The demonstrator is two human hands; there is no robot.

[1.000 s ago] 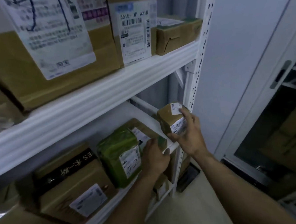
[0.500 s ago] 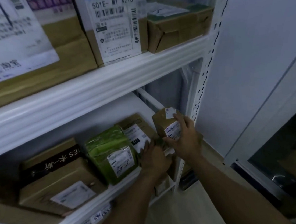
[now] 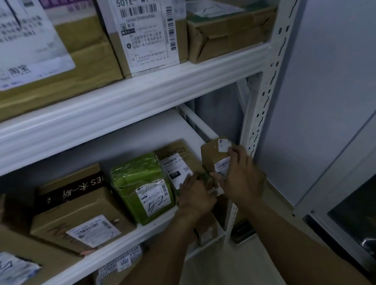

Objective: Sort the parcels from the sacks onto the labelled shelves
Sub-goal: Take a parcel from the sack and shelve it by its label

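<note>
The small brown cardboard box point(image 3: 209, 158) looks light and stiff, with hard corners. It should not squash, but its smooth taped sides could be slippery. I think the best place to hold it is across two flat sides, not on the paper stickers. It is at the right end of the white middle shelf point(image 3: 132, 237), near the white metal post with holes point(image 3: 268, 101). I cannot tell if it sits on the shelf yet.

The right hand point(image 3: 242, 180) has its fingers point(image 3: 235, 152) curled round this box. The left hand point(image 3: 195, 196) reaches in beside it. Its fingers lie straight on the flat brown box with a white label point(image 3: 175, 164), gripping nothing.
</note>
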